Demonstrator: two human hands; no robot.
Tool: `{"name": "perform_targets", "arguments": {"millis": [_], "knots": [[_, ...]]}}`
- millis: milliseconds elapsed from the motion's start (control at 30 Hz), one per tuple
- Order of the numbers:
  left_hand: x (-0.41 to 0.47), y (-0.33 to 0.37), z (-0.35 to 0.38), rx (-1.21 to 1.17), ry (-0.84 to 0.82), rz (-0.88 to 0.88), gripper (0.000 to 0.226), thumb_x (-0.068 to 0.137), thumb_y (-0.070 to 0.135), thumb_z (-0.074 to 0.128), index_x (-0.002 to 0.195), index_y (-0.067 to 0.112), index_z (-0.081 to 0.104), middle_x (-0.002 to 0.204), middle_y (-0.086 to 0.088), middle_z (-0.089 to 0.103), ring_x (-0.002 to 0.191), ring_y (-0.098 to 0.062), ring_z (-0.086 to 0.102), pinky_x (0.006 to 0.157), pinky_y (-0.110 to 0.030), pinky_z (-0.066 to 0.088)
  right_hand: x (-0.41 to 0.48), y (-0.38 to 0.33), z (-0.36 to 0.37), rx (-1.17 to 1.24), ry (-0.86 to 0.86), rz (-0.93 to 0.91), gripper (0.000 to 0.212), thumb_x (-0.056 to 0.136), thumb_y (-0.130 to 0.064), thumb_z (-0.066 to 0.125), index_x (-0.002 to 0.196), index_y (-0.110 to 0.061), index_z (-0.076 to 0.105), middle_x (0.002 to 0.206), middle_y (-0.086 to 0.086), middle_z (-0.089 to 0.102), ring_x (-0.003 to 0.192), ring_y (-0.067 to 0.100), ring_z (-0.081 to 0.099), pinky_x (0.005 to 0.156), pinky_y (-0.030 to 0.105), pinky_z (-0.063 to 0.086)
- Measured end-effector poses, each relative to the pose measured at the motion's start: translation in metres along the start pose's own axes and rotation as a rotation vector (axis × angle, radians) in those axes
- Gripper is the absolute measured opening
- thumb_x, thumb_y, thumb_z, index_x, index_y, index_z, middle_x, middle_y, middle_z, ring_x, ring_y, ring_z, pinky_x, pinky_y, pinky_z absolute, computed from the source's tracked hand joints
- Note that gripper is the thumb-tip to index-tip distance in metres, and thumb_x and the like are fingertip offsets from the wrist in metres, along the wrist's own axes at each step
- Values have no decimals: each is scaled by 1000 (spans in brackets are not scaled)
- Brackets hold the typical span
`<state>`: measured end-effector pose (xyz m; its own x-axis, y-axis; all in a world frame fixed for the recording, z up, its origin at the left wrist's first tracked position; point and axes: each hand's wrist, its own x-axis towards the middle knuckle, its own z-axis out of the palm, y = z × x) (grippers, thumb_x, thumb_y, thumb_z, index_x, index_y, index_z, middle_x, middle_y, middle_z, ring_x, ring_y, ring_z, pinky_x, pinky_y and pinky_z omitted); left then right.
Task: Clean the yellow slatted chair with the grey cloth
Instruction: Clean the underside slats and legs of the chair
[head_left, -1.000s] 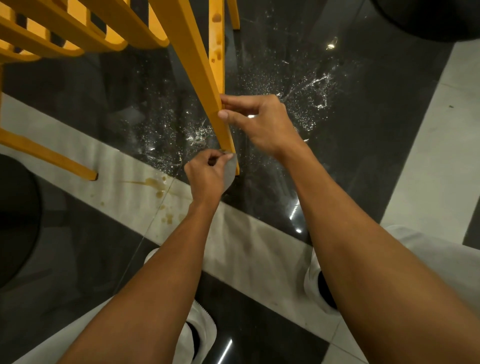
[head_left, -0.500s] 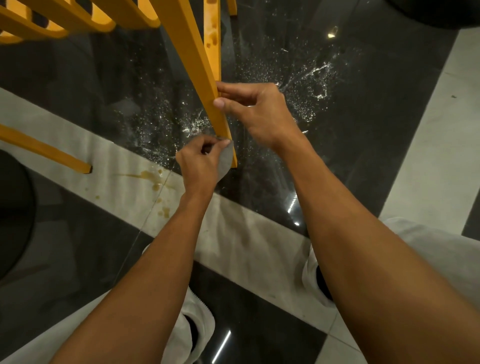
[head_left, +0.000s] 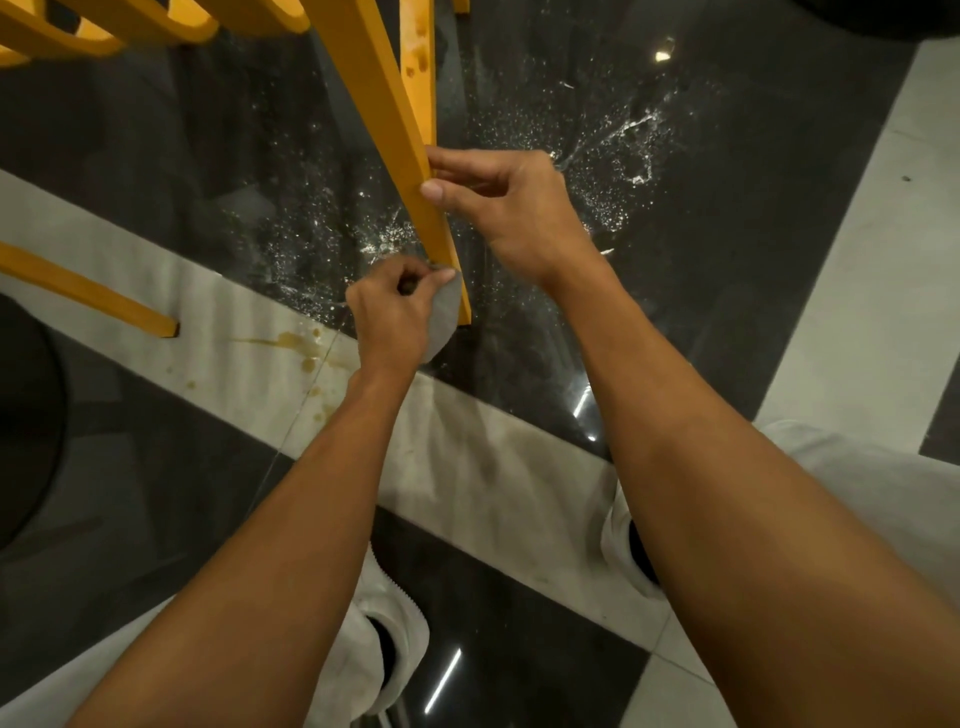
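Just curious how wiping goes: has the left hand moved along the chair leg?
No: the left hand still holds the grey cloth at the foot of the chair leg.

1. The floor (head_left: 753, 322) is glossy dark tile crossed by pale grey bands (head_left: 493, 467). One runs diagonally beneath the person and another runs along the right side.
2. A white speckled splatter (head_left: 613, 156) spreads over the dark tile around the legs of the yellow chair (head_left: 384, 119).
3. Brownish-yellow stains (head_left: 296, 343) dot the diagonal band.
4. The near leg (head_left: 464, 306) ends over dark tile just beside that band, and the left leg (head_left: 104, 299) ends over the band.
5. Two white shoes (head_left: 618, 545) stand by the band's near edge.
6. A dark round shape (head_left: 26, 441) sits at the left edge.
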<state>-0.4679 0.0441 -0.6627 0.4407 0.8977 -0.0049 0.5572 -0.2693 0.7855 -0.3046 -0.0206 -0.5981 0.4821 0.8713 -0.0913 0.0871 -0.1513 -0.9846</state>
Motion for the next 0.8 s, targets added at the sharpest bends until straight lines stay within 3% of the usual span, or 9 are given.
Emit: {"name": "perform_targets", "arguments": {"millis": [133, 233, 300, 400, 567, 800], "knots": [[2, 12, -10, -26, 64, 75, 21, 89, 32, 83, 88, 11, 79, 84, 7, 74, 77, -2, 68, 73, -16, 53, 2, 1, -1, 6, -2, -1, 38, 90, -29, 80, 128, -23, 75, 119, -4, 78, 114, 10, 72, 103, 42, 58], [5, 32, -25, 6, 170, 221, 19, 91, 29, 83, 91, 10, 79, 89, 5, 74, 78, 5, 65, 73, -13, 50, 2, -3, -3, 7, -16, 7, 37, 91, -26, 80, 127, -22, 75, 117, -4, 78, 112, 8, 72, 104, 40, 57], [8, 39, -31, -5, 235, 275, 19, 91, 29, 83, 90, 9, 80, 88, 2, 75, 78, 1, 67, 72, -14, 50, 3, -7, -5, -14, -33, 18, 36, 91, -27, 81, 127, -24, 75, 115, -7, 79, 111, 5, 72, 105, 38, 56], [8, 36, -28, -29, 207, 227, 20, 90, 32, 83, 91, 13, 79, 88, 2, 76, 79, -8, 70, 71, -19, 53, 4, -10, -8, -51, -44, 24, 36, 90, -28, 81, 126, -25, 76, 113, -10, 79, 109, 1, 72, 104, 34, 57], [-1, 18, -8, -34, 24, -8, 14, 88, 31, 85, 86, 20, 77, 82, 11, 73, 80, -4, 70, 77, -25, 58, 6, -7, -7, -58, -37, 24, 38, 89, -32, 82, 126, -28, 76, 115, -11, 79, 112, 4, 71, 105, 38, 56], [3, 30, -16, 0, 167, 122, 17, 88, 30, 85, 88, 14, 79, 84, 8, 71, 74, 2, 63, 69, -12, 48, 7, -4, -6, -40, -33, 26, 38, 89, -33, 82, 126, -28, 76, 114, -11, 79, 112, 5, 71, 103, 38, 57]]}}
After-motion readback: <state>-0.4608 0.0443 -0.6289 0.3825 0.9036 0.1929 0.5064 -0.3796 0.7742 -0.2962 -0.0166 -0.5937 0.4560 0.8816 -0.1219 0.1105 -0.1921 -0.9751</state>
